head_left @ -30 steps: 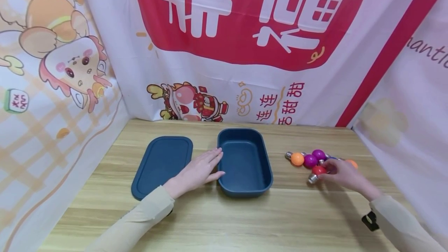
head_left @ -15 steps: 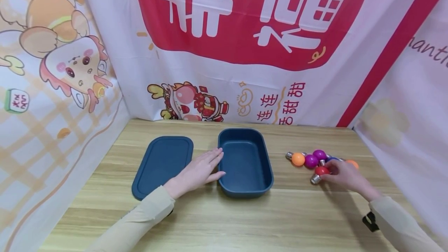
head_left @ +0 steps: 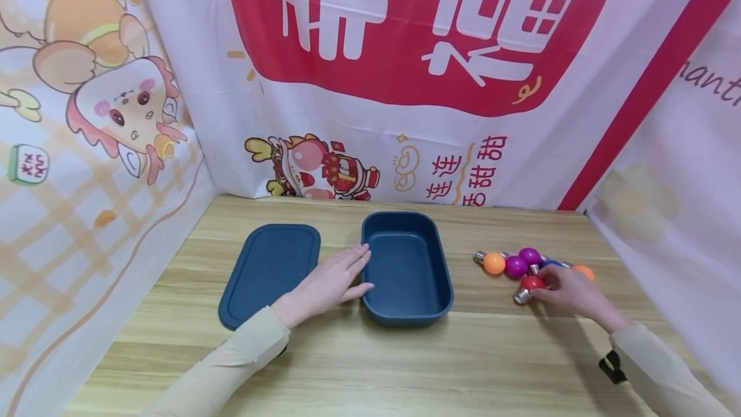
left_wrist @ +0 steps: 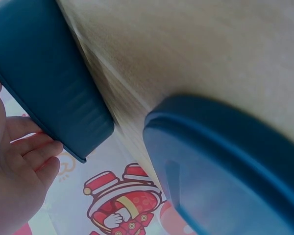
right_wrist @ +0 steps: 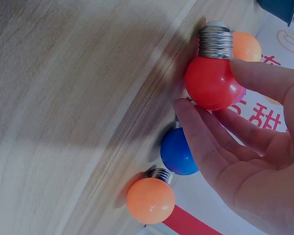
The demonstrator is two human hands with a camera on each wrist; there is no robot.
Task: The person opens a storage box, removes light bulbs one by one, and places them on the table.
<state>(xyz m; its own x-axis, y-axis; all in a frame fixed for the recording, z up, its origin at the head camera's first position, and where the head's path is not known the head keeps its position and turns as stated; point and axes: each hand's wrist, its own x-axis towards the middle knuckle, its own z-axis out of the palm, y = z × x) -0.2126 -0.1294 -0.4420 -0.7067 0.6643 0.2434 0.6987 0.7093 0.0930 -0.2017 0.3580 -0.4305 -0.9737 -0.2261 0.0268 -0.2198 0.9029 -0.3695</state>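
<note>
My right hand (head_left: 573, 289) pinches a red light bulb (head_left: 532, 283) between thumb and fingers at the right of the table. In the right wrist view the thumb lies by the metal screw base of that red bulb (right_wrist: 213, 83), with the fingertips under its round end. My left hand (head_left: 327, 285) rests its straight fingers against the left rim of an open dark blue box (head_left: 405, 322). The left wrist view shows the fingertips at the rim of the box (left_wrist: 49, 73). The box holds nothing.
Beside the red bulb lie purple bulbs (head_left: 515, 267), an orange bulb (head_left: 494, 263) and another orange bulb (head_left: 583, 273). A blue bulb (right_wrist: 179, 152) lies partly behind my right fingers. Left of the box is a flat dark blue lid (head_left: 269, 275). Printed cloth (head_left: 347, 101) hangs behind the table.
The red bulb and the right fingers on it have shifted slightly to the right since a second ago. My left hand keeps its place at the box rim.
</note>
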